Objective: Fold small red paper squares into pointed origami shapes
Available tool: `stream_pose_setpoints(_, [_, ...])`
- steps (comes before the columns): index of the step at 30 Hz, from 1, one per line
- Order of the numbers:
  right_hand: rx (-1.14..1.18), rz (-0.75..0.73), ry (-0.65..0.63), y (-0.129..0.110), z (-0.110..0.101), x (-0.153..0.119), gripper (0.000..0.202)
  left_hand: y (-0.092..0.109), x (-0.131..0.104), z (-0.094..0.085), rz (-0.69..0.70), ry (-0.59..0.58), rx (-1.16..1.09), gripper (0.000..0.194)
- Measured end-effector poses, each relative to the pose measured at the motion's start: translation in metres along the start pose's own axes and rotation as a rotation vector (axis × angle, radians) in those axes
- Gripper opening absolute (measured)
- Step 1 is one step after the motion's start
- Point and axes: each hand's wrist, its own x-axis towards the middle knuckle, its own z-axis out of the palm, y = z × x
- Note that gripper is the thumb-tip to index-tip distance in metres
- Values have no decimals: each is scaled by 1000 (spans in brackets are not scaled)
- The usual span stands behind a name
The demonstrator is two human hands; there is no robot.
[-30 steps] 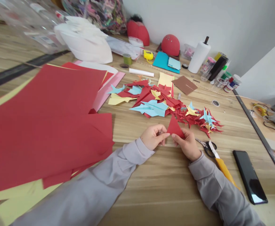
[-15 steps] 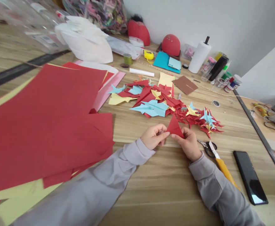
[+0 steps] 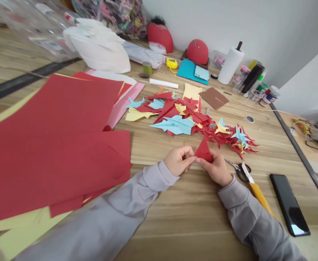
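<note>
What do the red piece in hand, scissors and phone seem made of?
Red piece: paper or thin card, matte with crisp straight edges. Scissors: handles probably plastic, being thick and black; blades probably metal, thin and grey. Phone: glossy front, likely glass, given the bright reflection; casing unclear.

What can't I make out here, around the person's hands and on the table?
All in the head view:
Far side of the folded red paper: faces away, its edge partly covered by the right hand.
Some fingertips of the left hand: curled out of sight behind the hand itself.
Large red sheets: cut off by the left edge.
Lettering on the white-lidded jar: too small and blurred.
</note>
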Motion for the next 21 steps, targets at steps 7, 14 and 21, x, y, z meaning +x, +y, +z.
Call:
stream_pose_setpoints(7, [59,-11,203,8,2,4,42,1,3,0,-13,46,-116,25])
stream_pose_setpoints(14, [206,34,299,15,0,4,39,4,9,-7,-35,98,-245,35])
stream_pose_setpoints(21, [238,34,301,16,-1,5,37,3,11,-8,-32,139,-327,40])
